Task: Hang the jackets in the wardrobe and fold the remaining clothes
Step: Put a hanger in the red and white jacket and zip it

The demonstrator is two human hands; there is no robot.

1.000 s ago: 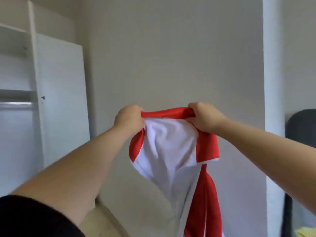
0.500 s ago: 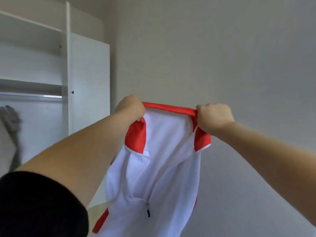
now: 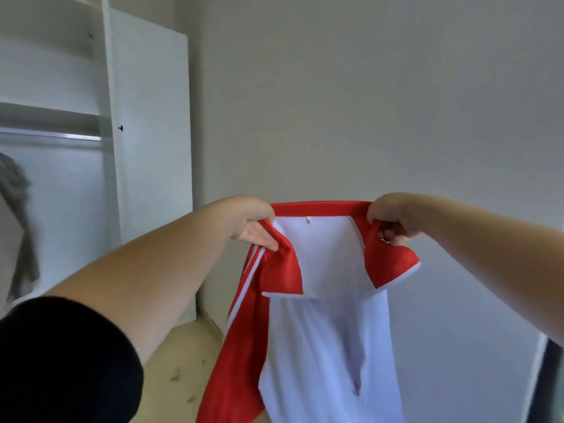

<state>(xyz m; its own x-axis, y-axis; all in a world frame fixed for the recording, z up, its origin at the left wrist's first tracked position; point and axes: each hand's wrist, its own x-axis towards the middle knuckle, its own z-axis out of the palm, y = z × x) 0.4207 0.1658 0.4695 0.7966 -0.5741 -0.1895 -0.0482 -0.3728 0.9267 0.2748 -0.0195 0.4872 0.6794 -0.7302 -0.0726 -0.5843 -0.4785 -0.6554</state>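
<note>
A red jacket with a white lining (image 3: 323, 315) hangs in the air in front of me, spread open so its inside faces me. My left hand (image 3: 254, 225) pinches the left end of the red collar. My right hand (image 3: 392, 219) grips the right end of the collar, fingers curled round the fabric. The jacket's lower part runs out of the bottom of the frame. At the left stands the open white wardrobe (image 3: 146, 148) with a metal hanging rail (image 3: 52, 136).
A grey garment (image 3: 18, 227) hangs inside the wardrobe at the far left. A plain wall fills the background. Wooden floor (image 3: 180, 370) shows below. A dark object (image 3: 549, 386) sits at the bottom right edge.
My hands have spread the collar wider and lowered the jacket in the view. The view turned left and nearer the wardrobe; the jacket's red sleeve now hangs at the left.
</note>
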